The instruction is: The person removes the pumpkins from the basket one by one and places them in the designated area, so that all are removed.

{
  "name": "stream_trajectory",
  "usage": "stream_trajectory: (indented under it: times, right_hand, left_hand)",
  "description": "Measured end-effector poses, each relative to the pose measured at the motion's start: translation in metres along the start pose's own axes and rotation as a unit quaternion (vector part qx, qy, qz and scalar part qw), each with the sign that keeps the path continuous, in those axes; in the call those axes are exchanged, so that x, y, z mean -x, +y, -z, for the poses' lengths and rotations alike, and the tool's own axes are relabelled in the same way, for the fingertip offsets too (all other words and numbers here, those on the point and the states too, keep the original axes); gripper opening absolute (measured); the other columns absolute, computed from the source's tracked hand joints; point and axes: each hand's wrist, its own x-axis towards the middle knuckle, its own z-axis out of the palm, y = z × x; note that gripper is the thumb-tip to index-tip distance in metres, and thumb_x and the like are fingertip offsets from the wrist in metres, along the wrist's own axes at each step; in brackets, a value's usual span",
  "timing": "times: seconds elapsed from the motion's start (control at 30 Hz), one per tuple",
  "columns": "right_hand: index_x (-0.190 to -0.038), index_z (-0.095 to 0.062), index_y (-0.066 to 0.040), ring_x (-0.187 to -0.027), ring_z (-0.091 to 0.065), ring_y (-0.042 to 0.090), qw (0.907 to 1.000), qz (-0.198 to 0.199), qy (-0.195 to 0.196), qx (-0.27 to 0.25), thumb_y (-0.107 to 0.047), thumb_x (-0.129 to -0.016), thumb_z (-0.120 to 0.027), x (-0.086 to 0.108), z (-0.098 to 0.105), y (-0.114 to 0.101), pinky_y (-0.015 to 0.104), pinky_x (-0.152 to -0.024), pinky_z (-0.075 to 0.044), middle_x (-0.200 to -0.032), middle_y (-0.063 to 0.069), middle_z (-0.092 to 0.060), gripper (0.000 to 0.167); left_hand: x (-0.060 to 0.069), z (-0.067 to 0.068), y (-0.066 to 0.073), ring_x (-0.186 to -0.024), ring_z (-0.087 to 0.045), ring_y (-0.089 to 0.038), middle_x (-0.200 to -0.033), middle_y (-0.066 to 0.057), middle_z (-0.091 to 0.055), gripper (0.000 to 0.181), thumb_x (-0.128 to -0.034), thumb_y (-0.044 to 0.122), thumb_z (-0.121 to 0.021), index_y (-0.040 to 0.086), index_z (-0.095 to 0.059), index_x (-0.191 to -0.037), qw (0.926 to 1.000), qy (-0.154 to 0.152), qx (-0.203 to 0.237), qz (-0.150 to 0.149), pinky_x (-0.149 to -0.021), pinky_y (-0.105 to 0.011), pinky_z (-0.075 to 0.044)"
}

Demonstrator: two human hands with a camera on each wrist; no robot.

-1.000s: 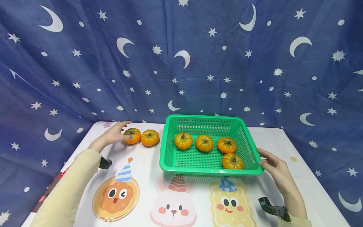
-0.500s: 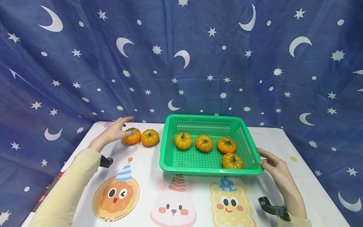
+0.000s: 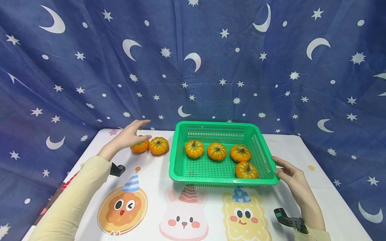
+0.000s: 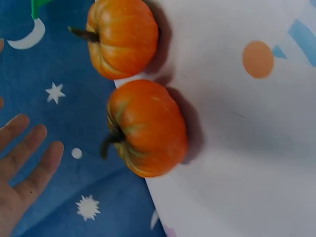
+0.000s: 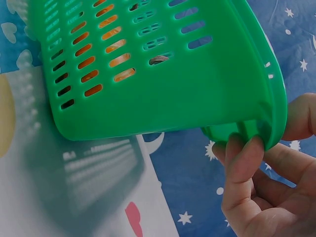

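Note:
In the head view a green basket (image 3: 223,181) holds several small orange pumpkins (image 3: 216,151). My right hand (image 3: 297,182) grips its right rim; in the right wrist view, fingers and thumb (image 5: 247,158) pinch the rim's edge. Two more pumpkins stand side by side left of the basket, one (image 3: 158,146) nearer it, the other (image 3: 139,146) partly hidden by my left hand (image 3: 128,135). That hand hovers over the left pumpkin with fingers spread and nothing held. The left wrist view shows its fingers (image 4: 37,163) apart from both pumpkins (image 4: 148,128).
A white tablecloth (image 3: 156,207) with printed cartoon figures covers the table. Behind it hangs a blue curtain (image 3: 211,40) with moons and stars, close to the table's back edge. Each wrist carries a black device.
My left hand has risen slightly and shifted right over the left pumpkin, covering more of it. My right hand keeps its grip on the basket, and the pumpkins have stayed put.

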Motion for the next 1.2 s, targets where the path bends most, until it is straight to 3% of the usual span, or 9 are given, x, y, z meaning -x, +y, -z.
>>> stream_trajectory:
  times: [0.37, 0.57, 0.87, 1.2]
  right_hand:
    - [-0.146, -0.038, -0.003, -0.088, -0.06, -0.001, 1.0, 0.001, -0.001, 0.002, -0.016, -0.097, -0.053, 0.0, 0.0, 0.001, 0.011, -0.077, -0.044, -0.111, -0.024, -0.052, 0.052]
    - [-0.146, -0.038, -0.003, -0.088, -0.059, -0.001, 1.0, 0.002, -0.001, 0.0, -0.016, -0.097, -0.053, 0.0, 0.0, 0.002, 0.012, -0.077, -0.045, -0.111, -0.025, -0.051, 0.052]
    - [-0.146, -0.038, -0.002, -0.088, -0.059, -0.001, 1.0, 0.003, -0.002, -0.003, -0.015, -0.097, -0.052, 0.0, 0.0, 0.002, 0.012, -0.077, -0.045, -0.112, -0.025, -0.051, 0.052]
    - [-0.145, -0.038, -0.001, -0.087, -0.059, -0.001, 1.0, 0.003, -0.001, -0.003, -0.014, -0.097, -0.053, 0.0, 0.0, 0.001, 0.012, -0.077, -0.045, -0.111, -0.025, -0.051, 0.052]
  left_hand:
    - [-0.006, -0.002, 0.027, -0.132, -0.043, -0.035, -0.149, -0.013, -0.038, 0.068, -0.0884, 0.036, -0.066, 0.017, -0.038, -0.147, 0.9996, -0.007, -0.005, -0.028, -0.1, -0.054, -0.044]
    - [-0.009, -0.004, 0.045, -0.123, -0.048, -0.03, -0.145, -0.011, -0.043, 0.068, -0.0872, 0.036, -0.068, 0.02, -0.039, -0.147, 0.9978, -0.002, -0.015, -0.065, -0.095, -0.051, -0.046]
    - [-0.014, -0.008, 0.071, -0.127, -0.047, -0.028, -0.137, -0.008, -0.049, 0.066, -0.087, 0.037, -0.067, 0.022, -0.041, -0.146, 0.9942, -0.006, -0.038, -0.1, -0.105, -0.053, -0.041]
    - [-0.022, -0.016, 0.097, -0.13, -0.045, -0.027, -0.14, -0.006, -0.048, 0.066, -0.0869, 0.04, -0.066, 0.026, -0.04, -0.146, 0.9914, -0.038, -0.057, -0.111, -0.105, -0.055, -0.039]
